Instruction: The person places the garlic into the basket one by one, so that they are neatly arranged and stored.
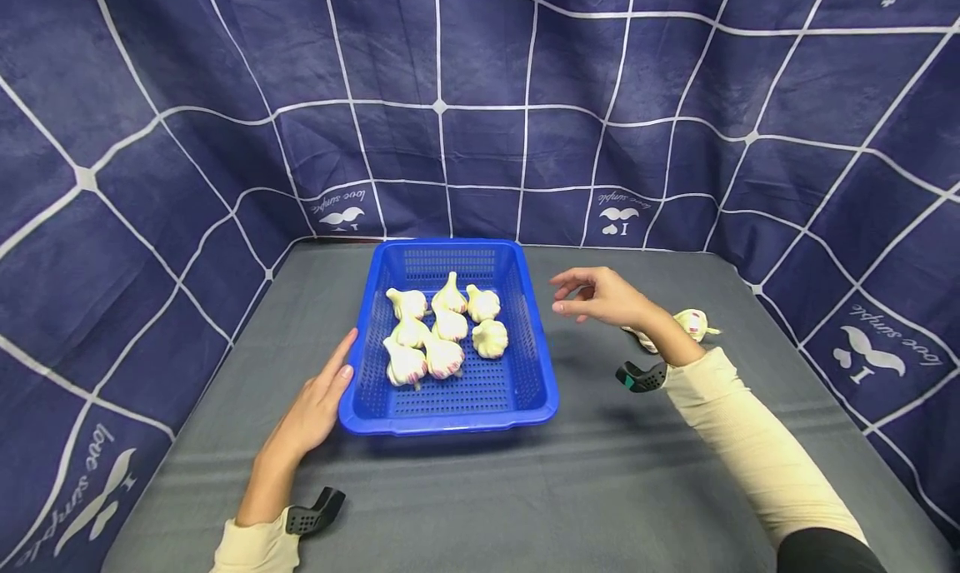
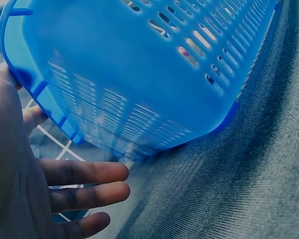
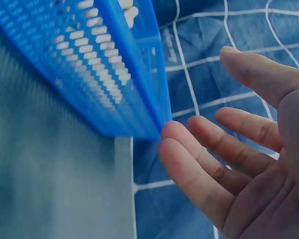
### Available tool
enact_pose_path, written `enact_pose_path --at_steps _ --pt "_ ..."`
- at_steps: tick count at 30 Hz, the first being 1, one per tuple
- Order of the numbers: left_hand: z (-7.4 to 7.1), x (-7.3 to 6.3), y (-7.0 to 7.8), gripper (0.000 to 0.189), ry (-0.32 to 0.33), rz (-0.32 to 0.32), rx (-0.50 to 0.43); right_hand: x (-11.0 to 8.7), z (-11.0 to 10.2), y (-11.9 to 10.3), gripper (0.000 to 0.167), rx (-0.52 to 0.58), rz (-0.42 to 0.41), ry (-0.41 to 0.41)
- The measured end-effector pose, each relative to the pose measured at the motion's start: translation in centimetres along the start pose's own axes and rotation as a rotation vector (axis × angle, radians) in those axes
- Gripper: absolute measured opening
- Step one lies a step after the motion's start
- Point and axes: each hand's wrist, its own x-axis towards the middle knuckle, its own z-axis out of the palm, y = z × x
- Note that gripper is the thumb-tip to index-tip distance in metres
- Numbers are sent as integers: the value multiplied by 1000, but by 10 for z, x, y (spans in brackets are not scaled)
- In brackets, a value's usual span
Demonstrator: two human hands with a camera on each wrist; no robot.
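A blue plastic basket point(image 1: 450, 423) with slotted walls holds several whole garlic bulbs point(image 1: 490, 339), mostly clustered toward its left and middle. At its left rim is my left hand point(image 1: 311, 411), thumb and index fingertips right at the edge. In the left wrist view, the other fingers point(image 2: 89, 197) extend below the rim, away from the basket's wall. My right hand point(image 1: 603, 296) hovers to the right of the basket with nothing in it, fingers loosely bent and spread from the thumb. Beyond the right wrist lies another garlic bulb point(image 1: 693, 324), partly hidden by the forearm.
Grey cloth point(image 1: 480, 506) covers the tabletop. A dark blue curtain point(image 1: 480, 140) with white grid lines encloses the back and both sides. Black wrist devices point(image 1: 315, 513) sit on both forearms. A pale item point(image 1: 643, 340) shows beneath the right wrist, mostly hidden.
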Motion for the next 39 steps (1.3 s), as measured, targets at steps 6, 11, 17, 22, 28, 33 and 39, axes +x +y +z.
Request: enact_pose_path --at_steps 6,11,17,22,28,33,39 --pt "0 0 1 53 -7 -7 -10 -13 -16 18 44 -63 46 70" --pt "0 0 0 53 -4 -10 -13 -23 -30 40 43 -155 96 135" --pt "1 0 -1 52 5 11 -2 -35 -40 61 42 -270 138 183" --pt "0 1 0 53 -1 4 4 -40 -45 75 41 -399 90 224" --pt "0 0 0 53 -4 -2 1 -52 -52 90 42 -453 141 267" --pt "-1 0 1 53 -7 0 -2 -63 -54 101 44 -452 187 273" --pt "-1 0 0 53 -8 -4 -1 -68 -53 114 51 -449 220 268"
